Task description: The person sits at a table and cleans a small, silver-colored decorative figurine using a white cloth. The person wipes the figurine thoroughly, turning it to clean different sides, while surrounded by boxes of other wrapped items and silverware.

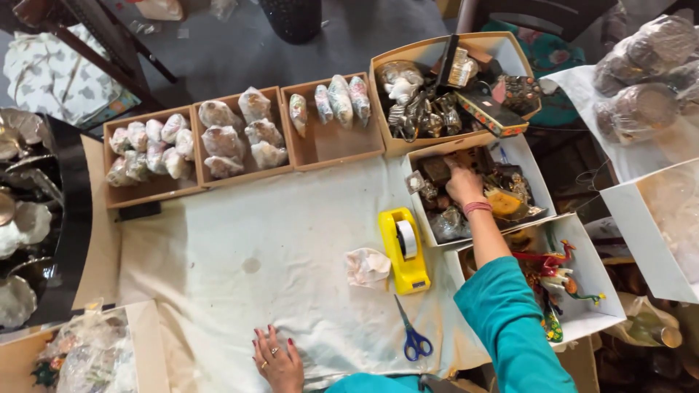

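Observation:
My right hand [461,182] reaches into a white box [535,176] of small dark and shiny trinkets at the right, fingers down among the items; whether it grips one I cannot tell. My left hand [277,361] lies flat, fingers spread, on the white cloth [269,240] at the near edge, holding nothing. A yellow tape dispenser [404,249] stands just left of the white box. Blue-handled scissors [413,336] lie near it, and a crumpled white wrap [367,266] lies beside the dispenser.
Three brown trays [153,189] of wrapped pieces line the far edge. A cardboard box [429,52] of metal figurines sits behind the white box. Another white box [597,280] holds colourful bird figures. Wrapped items [641,73] lie far right; metal dishes [18,218] at left.

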